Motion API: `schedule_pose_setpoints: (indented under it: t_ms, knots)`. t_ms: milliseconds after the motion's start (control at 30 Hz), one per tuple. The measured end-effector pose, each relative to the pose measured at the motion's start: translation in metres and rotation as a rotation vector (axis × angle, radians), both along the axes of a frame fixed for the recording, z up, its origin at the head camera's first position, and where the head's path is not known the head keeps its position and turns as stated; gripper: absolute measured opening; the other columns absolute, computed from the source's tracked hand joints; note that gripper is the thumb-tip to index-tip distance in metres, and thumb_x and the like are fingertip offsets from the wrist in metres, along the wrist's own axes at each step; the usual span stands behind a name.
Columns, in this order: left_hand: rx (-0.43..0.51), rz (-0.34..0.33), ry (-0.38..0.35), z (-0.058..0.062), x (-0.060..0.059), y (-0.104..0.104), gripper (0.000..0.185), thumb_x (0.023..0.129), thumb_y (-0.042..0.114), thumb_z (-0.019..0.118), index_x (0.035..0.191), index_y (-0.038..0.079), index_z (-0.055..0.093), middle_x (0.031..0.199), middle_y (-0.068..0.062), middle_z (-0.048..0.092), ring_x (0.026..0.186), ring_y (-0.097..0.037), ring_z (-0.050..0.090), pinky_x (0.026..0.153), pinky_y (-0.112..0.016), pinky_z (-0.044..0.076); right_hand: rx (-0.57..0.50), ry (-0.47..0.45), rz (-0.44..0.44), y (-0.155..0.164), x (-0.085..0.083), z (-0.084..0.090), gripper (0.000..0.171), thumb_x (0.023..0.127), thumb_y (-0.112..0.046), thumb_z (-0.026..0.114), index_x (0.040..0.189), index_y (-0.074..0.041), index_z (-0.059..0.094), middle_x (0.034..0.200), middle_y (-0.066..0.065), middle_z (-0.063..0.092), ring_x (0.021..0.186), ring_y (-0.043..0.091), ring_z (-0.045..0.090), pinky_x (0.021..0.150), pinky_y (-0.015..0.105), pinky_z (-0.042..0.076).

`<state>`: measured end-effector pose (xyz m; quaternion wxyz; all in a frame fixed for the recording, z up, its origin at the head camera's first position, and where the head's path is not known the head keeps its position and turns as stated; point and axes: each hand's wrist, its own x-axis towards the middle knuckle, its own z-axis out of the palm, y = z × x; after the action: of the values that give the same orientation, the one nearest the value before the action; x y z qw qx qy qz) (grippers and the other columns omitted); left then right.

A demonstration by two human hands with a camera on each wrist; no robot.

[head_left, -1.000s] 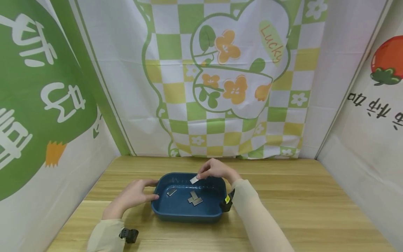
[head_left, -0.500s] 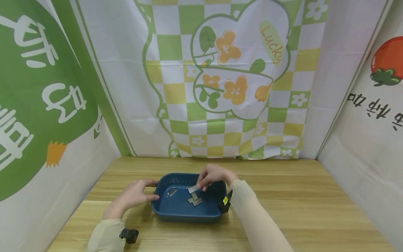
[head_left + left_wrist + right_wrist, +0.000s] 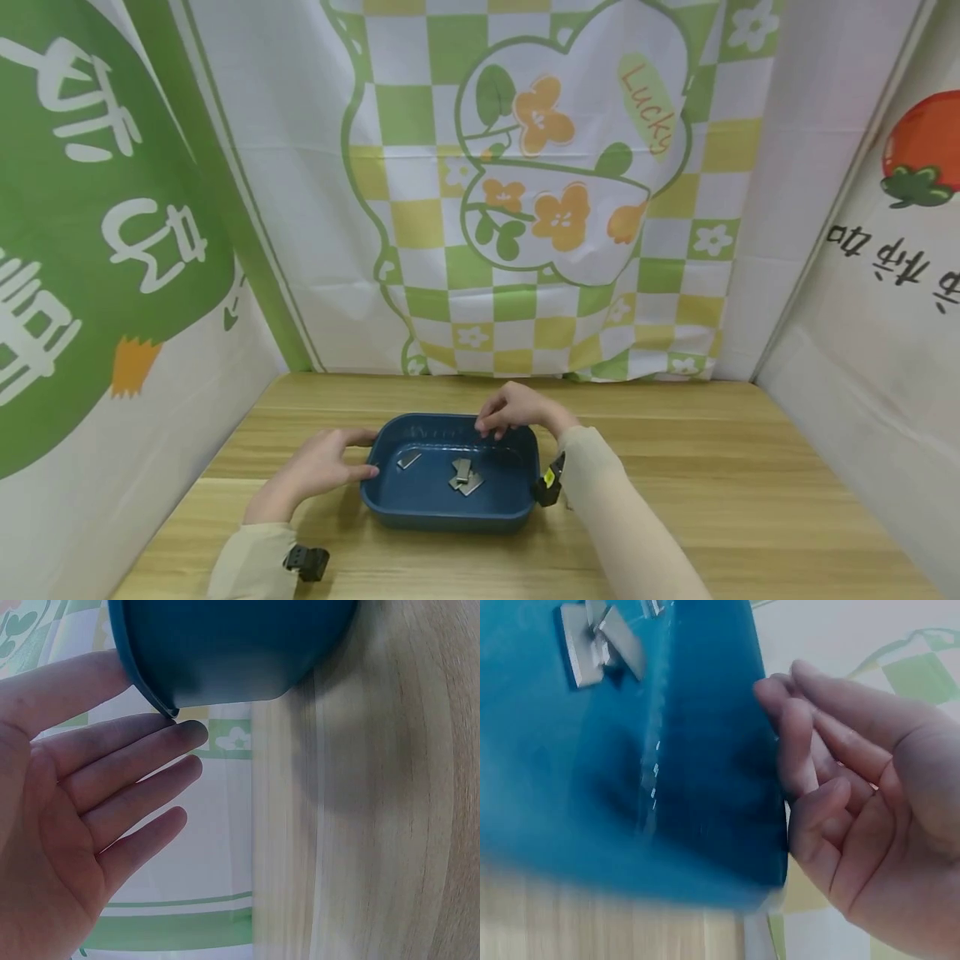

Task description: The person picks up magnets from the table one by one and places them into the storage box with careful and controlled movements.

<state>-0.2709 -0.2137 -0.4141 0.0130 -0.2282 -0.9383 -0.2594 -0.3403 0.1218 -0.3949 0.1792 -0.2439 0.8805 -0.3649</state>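
Observation:
A deep blue plastic basin [image 3: 427, 520] with rounded corners stands on the wooden table. My left hand [image 3: 322, 461] touches its left end, thumb and fingertips at the rim. In the left wrist view the fingers [image 3: 142, 754] are straight and spread. My right hand [image 3: 519, 408] is over the basin's far right side, fingers loosely bent with nothing between them. Inside the basin lies a small overlapping heap of flat silver rectangular metal pieces [image 3: 463, 473], also seen in the right wrist view as silver pieces [image 3: 581, 645]. One separate silver piece [image 3: 408, 460] lies toward the left.
The light wooden tabletop [image 3: 697, 475] extends on both sides of the basin. A green-and-white checked cloth [image 3: 517, 317] hangs behind it, and printed cloths cover the left and right sides. Each wrist carries a small black camera [image 3: 306, 563].
My right hand lowered a silver piece onto the heap, let go, and drew back up toward the far rim. The left hand has stayed in place at the basin.

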Motion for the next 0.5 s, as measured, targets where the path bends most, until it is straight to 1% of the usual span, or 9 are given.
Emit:
schedule_pose_setpoints:
  t_ms: [200, 400, 500]
  knots:
    - [0.004, -0.007, -0.011, 0.001, 0.001, -0.001, 0.056, 0.079, 0.035, 0.075, 0.124, 0.005, 0.061, 0.121, -0.014, 0.065, 0.116, -0.037, 0.057, 0.097, -0.057, 0.044, -0.013, 0.043, -0.019, 0.011, 0.000, -0.004, 0.017, 0.088, -0.029, 0.068, 0.096, -0.015, 0.074, 0.084, -0.002, 0.073, 0.070, 0.010, 0.064, 0.056, 0.023, 0.046]
    - [0.000, -0.001, -0.014, 0.001, 0.001, 0.000, 0.054, 0.080, 0.032, 0.075, 0.124, 0.004, 0.061, 0.121, -0.014, 0.065, 0.116, -0.037, 0.057, 0.097, -0.057, 0.044, -0.029, 0.061, -0.007, 0.020, 0.003, -0.003, 0.019, 0.088, -0.029, 0.067, 0.100, -0.015, 0.073, 0.092, -0.001, 0.073, 0.076, 0.012, 0.066, 0.069, 0.027, 0.054]
    - [-0.001, 0.005, -0.019, 0.001, 0.002, 0.001, 0.053, 0.080, 0.031, 0.075, 0.124, 0.005, 0.061, 0.121, -0.014, 0.065, 0.117, -0.038, 0.057, 0.097, -0.057, 0.043, -0.037, 0.067, -0.002, 0.023, 0.005, -0.003, 0.020, 0.089, -0.029, 0.066, 0.102, -0.015, 0.072, 0.095, 0.000, 0.072, 0.078, 0.014, 0.067, 0.071, 0.028, 0.055]
